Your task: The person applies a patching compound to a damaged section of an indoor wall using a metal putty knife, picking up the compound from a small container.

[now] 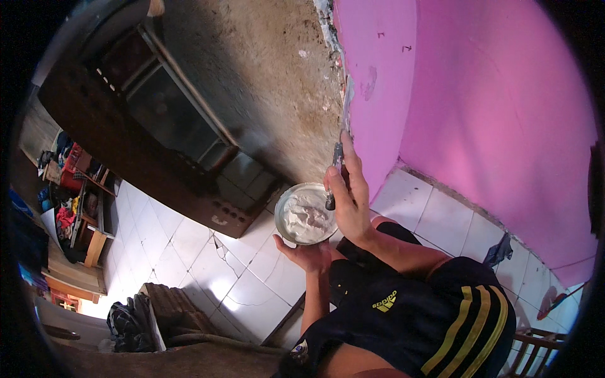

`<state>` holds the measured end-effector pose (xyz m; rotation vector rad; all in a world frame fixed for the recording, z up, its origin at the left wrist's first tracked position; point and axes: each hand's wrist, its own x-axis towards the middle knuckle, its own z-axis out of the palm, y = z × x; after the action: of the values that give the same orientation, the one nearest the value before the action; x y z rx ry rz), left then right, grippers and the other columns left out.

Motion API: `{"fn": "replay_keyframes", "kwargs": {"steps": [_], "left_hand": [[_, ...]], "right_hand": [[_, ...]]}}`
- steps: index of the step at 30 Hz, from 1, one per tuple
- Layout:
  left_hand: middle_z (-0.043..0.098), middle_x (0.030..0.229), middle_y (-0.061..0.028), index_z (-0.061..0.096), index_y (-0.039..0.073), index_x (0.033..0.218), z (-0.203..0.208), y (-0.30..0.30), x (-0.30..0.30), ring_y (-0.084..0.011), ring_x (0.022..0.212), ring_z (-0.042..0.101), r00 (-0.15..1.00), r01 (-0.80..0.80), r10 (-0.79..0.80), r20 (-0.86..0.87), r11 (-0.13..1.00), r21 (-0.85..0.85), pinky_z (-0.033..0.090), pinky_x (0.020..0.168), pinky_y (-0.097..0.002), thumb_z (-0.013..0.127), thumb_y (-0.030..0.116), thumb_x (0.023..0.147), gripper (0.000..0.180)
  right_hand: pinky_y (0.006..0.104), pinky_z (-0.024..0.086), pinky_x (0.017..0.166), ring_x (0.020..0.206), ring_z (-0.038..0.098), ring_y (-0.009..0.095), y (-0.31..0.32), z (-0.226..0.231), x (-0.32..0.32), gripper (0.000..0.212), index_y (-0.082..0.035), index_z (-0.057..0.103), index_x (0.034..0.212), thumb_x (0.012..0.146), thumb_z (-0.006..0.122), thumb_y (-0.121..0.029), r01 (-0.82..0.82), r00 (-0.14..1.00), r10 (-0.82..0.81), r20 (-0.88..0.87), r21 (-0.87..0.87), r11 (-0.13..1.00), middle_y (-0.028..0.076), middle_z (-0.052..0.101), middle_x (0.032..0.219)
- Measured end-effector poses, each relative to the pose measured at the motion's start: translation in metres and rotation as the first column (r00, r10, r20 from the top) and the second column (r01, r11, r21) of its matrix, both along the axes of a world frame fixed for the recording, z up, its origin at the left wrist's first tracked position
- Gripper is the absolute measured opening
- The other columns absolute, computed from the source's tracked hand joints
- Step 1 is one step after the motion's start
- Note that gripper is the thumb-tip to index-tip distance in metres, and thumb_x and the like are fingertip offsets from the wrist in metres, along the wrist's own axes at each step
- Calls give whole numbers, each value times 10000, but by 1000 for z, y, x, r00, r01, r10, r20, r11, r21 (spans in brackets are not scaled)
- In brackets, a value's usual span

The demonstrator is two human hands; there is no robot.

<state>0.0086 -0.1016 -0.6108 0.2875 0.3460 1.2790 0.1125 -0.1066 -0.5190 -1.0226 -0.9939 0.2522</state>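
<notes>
My left hand [310,256] is closed round the underside of a round bowl [278,217]. Thick white paste [305,217] lies heaped inside it. Just above the bowl's right side, my right hand [353,201] grips the dark handle of a putty knife [337,157], with a finger stretched along it toward the blade. The narrow blade points up and away, against the ragged edge between the bare brown plaster [265,69] and the pink painted wall [381,94]. Whether paste is on the blade I cannot tell.
A dark wooden cabinet [157,164] with glass panes stands at the left by the plaster. White floor tiles [183,246], some cracked, spread below. Clothes and boxes [69,201] are piled at far left. A dark cloth [499,251] lies near the pink wall's foot.
</notes>
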Motion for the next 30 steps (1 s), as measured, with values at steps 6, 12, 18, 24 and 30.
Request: {"fn": "replay_keyframes", "kwargs": {"steps": [6,12,18,24,30], "left_hand": [[367,1404,-105,318,96,1391,1,-3,0,-287,1296,352,999,8,-10,47,999,51,263,1081,-437,266,651,867,765],[358,1406,-108,313,109,1397,-7,-1,-4,-302,1296,345,999,-33,33,13,998,46,269,1076,-464,256,648,868,757],[323,1426,-102,307,133,1405,-12,-1,-6,-315,1306,321,999,-25,27,-32,998,53,265,1061,-517,296,675,841,782],[304,1438,-92,302,140,1409,-10,-4,-2,-313,1315,305,999,-6,8,-41,999,36,249,1064,-525,339,689,817,807],[309,1436,-83,299,153,1412,-12,-4,-5,-305,1317,300,998,-29,31,-47,999,46,241,1067,-526,346,684,817,799]], "right_hand": [[197,372,664,723,396,66,-1,-1,-12,537,-8,222,1437,942,428,-30,-11,1000,11,-20,-17,1000,3,418,902],[197,365,680,722,398,69,-30,-9,-3,536,-22,223,1439,941,423,-27,-126,992,124,-39,-44,991,3,432,912],[287,344,881,983,439,188,-42,8,36,486,0,335,1377,902,433,-15,-60,998,62,14,-101,993,118,466,1096],[275,396,737,833,460,169,-36,11,62,466,-54,456,1321,860,472,11,154,935,-141,326,-14,988,114,468,1003],[250,405,580,660,478,125,-49,19,119,395,-107,592,1205,832,545,15,263,848,-209,488,-45,964,67,497,939]]}}
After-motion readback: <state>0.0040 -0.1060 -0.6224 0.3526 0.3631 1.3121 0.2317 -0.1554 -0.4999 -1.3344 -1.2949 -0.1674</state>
